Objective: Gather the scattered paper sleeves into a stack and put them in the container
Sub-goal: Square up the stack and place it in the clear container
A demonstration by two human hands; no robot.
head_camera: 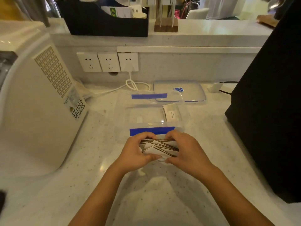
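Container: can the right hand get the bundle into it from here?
Probably yes. The container stands open just beyond both hands, its lid lying behind it. The right hand and left hand grip the paper sleeves; nothing lies between.

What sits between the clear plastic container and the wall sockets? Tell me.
In the head view, the container's clear lid lies flat on the counter behind the clear plastic container, and a looped white cable hangs down from the wall sockets.

Counter: container at centre, holding a few sleeves at its right; lid behind it; appliance at left.
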